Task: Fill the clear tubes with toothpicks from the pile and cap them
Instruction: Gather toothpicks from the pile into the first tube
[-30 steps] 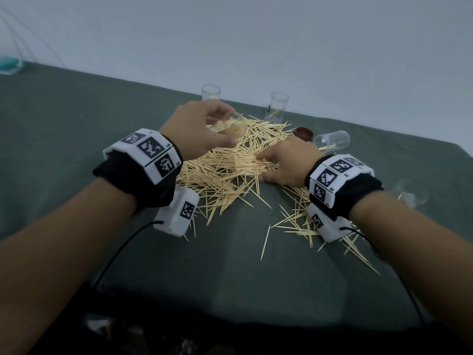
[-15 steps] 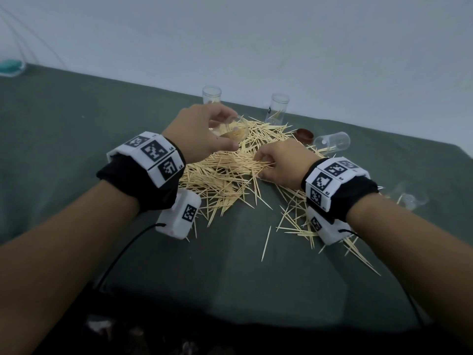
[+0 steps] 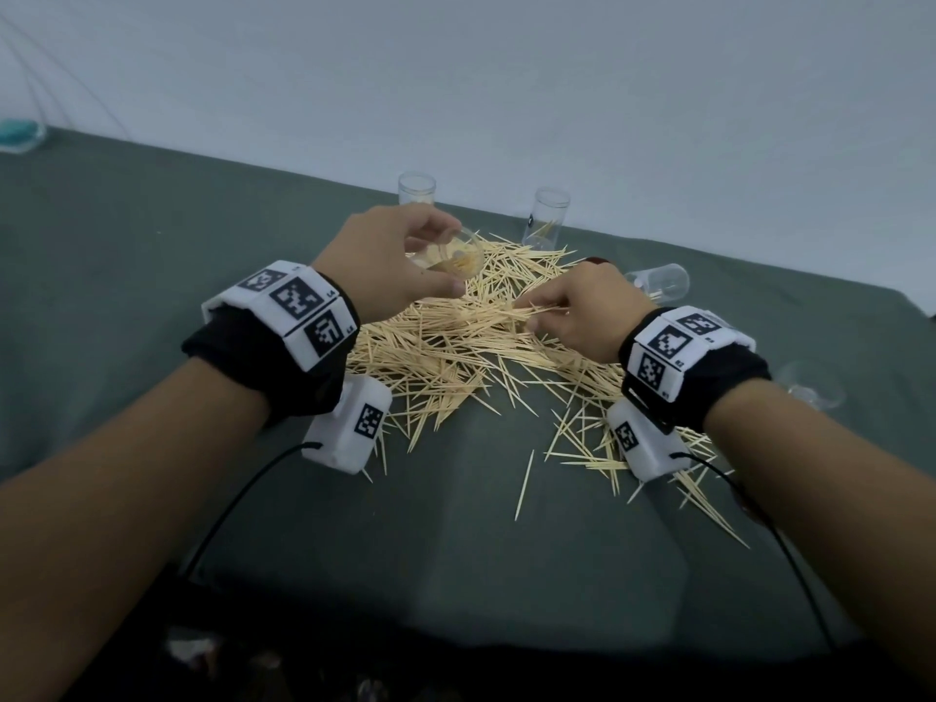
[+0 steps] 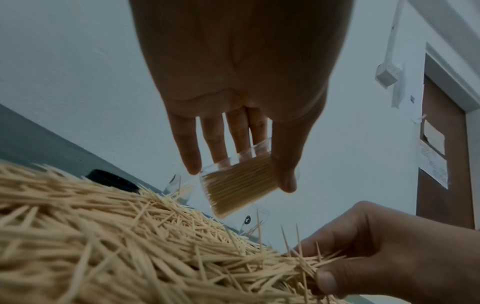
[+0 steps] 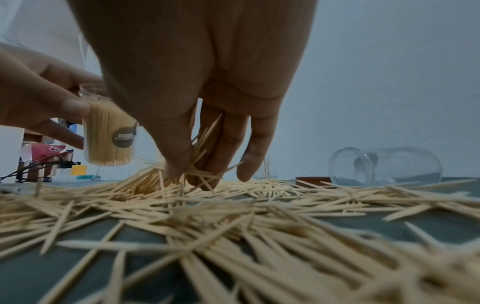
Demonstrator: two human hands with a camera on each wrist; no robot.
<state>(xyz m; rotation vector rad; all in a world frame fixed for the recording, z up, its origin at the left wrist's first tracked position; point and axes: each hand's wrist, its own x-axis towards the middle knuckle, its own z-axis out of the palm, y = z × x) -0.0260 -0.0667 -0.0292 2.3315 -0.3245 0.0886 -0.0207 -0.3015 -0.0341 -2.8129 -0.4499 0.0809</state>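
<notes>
The left hand (image 3: 392,260) grips a nearly full tube (image 4: 239,185) above the pile (image 3: 456,342), toward its 11 o'clock edge. The right hand (image 3: 577,311) has its fingers (image 5: 182,152) pinched on a bunch of toothpicks (image 3: 537,312). Best to align the bunch before feeding it in. Four tubes visible: one held, two upright at 12 o'clock, one on its side at 2.

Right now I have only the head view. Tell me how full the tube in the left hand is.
Observer: Left wrist view: the tube in the left hand is packed nearly across its width, uncapped.
Operator: Check the right grip.
Observer: Right wrist view: the right hand pinches a loose bunch of toothpicks just above the pile.
Operator: Find me a cap.
Observer: One cap lies flat past the pile, beside the lying tube.
</notes>
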